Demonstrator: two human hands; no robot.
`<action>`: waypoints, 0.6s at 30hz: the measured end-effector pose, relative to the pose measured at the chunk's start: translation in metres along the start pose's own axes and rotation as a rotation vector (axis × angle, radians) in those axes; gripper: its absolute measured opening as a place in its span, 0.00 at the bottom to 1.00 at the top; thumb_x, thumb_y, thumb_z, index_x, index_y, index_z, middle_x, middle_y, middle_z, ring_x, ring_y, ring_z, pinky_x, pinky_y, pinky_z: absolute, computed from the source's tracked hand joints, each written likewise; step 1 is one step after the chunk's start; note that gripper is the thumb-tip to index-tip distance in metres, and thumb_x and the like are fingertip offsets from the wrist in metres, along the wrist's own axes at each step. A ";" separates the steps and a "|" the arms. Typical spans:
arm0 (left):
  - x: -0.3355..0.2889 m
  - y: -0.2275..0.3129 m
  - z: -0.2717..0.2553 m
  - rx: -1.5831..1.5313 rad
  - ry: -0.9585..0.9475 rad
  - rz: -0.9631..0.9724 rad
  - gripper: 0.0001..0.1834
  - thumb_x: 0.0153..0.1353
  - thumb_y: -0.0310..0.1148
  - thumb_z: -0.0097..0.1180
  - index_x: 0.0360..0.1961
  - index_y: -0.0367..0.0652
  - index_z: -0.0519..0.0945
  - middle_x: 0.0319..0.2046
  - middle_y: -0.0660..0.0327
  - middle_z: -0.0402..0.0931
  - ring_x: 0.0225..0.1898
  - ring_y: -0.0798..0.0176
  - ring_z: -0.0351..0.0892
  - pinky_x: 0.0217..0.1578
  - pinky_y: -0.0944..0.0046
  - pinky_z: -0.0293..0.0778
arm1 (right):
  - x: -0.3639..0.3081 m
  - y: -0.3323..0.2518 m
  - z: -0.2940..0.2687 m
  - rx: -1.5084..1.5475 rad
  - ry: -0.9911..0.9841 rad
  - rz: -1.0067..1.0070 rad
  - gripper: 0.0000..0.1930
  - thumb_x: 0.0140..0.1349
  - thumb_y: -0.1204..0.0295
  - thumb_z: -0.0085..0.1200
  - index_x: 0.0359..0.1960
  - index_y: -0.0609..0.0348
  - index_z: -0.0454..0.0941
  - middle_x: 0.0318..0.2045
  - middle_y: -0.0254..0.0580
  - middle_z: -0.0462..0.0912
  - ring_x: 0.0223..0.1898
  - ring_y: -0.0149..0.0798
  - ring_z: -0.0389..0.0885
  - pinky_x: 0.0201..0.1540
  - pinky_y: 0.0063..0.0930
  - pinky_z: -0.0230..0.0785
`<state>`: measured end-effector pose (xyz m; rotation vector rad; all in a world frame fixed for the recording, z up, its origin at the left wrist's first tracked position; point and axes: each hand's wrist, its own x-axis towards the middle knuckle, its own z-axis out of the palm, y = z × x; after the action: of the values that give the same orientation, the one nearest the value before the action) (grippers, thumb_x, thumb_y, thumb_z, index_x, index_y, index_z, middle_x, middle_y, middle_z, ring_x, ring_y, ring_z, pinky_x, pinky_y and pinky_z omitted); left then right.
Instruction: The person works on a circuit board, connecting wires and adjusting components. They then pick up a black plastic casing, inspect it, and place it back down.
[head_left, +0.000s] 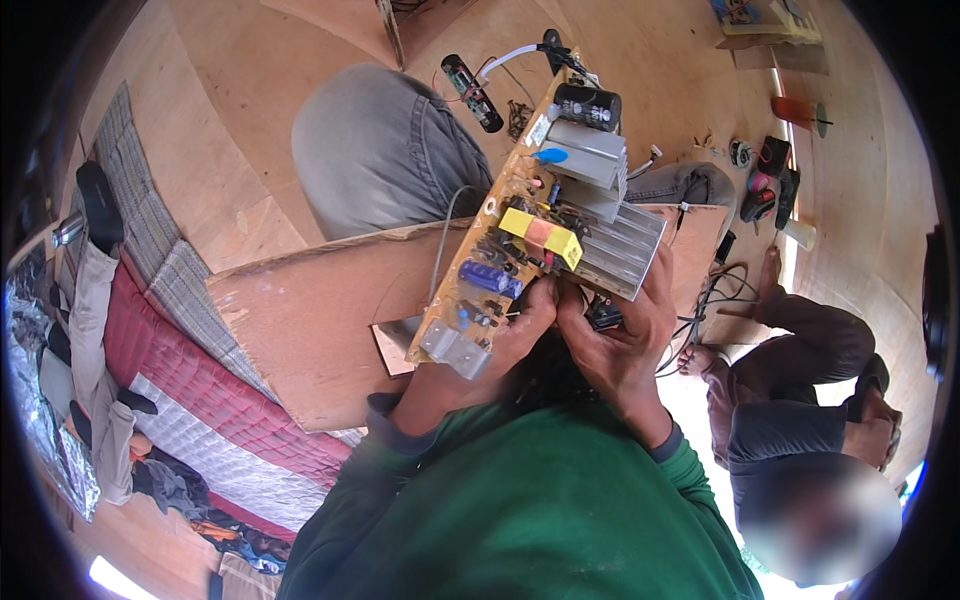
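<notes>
A long tan circuit board (441, 316) is tilted upright in front of me, its parts facing up. It carries a large black capacitor (588, 107), finned grey heat sinks (625, 250), a yellow transformer (541, 238) and a blue capacitor (489, 278). My left hand (510, 350) is closed on the board's near end, its fingers partly behind it. My right hand (632, 335) is closed at the heat sink side, thumb and fingers near the board's lower edge. A small dark part (606, 313) shows between its fingers; its kind is unclear.
A wooden plank (320, 305) lies across my lap. A battery-like cylinder with wires (472, 93) is beyond the board. Black cables (712, 300) and an orange cup (795, 112) are to the right. Another person (800, 420) sits at right; a red quilt (190, 380) is at left.
</notes>
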<state>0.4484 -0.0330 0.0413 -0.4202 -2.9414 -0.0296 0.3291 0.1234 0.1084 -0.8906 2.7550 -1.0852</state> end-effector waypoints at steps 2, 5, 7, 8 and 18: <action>0.000 -0.002 -0.001 0.065 0.011 0.039 0.25 0.70 0.30 0.57 0.69 0.52 0.79 0.63 0.69 0.80 0.63 0.63 0.82 0.58 0.55 0.81 | 0.000 0.001 0.002 0.023 0.013 0.004 0.21 0.52 0.83 0.74 0.51 0.61 0.92 0.55 0.51 0.89 0.63 0.59 0.84 0.67 0.49 0.74; 0.005 -0.003 -0.003 -0.132 0.005 -0.063 0.23 0.70 0.29 0.60 0.65 0.57 0.83 0.58 0.70 0.86 0.57 0.61 0.87 0.54 0.57 0.81 | -0.002 0.005 0.007 0.032 0.049 -0.010 0.22 0.50 0.82 0.74 0.50 0.60 0.92 0.55 0.50 0.89 0.62 0.58 0.83 0.68 0.49 0.71; 0.009 -0.003 -0.004 -0.323 -0.001 -0.135 0.20 0.70 0.28 0.62 0.62 0.57 0.85 0.55 0.67 0.88 0.55 0.60 0.88 0.52 0.56 0.82 | -0.004 0.009 0.012 0.026 0.088 -0.037 0.22 0.47 0.79 0.76 0.48 0.58 0.92 0.54 0.48 0.89 0.60 0.57 0.83 0.70 0.52 0.65; 0.012 -0.004 -0.003 -0.389 -0.001 -0.145 0.18 0.71 0.28 0.64 0.60 0.56 0.87 0.54 0.66 0.88 0.54 0.59 0.88 0.51 0.56 0.82 | -0.005 0.010 0.013 0.001 0.101 -0.049 0.22 0.47 0.79 0.76 0.48 0.58 0.92 0.54 0.48 0.89 0.60 0.56 0.83 0.69 0.52 0.65; 0.027 0.001 -0.004 -1.057 0.178 -0.562 0.12 0.68 0.21 0.70 0.50 0.47 0.90 0.49 0.53 0.89 0.48 0.56 0.91 0.52 0.59 0.88 | 0.001 0.005 0.003 -0.264 0.035 -0.156 0.19 0.49 0.76 0.77 0.45 0.57 0.91 0.53 0.48 0.88 0.62 0.57 0.83 0.74 0.60 0.61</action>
<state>0.4236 -0.0242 0.0498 0.3096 -2.5011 -1.5933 0.3264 0.1238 0.1025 -1.1442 2.9470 -0.7705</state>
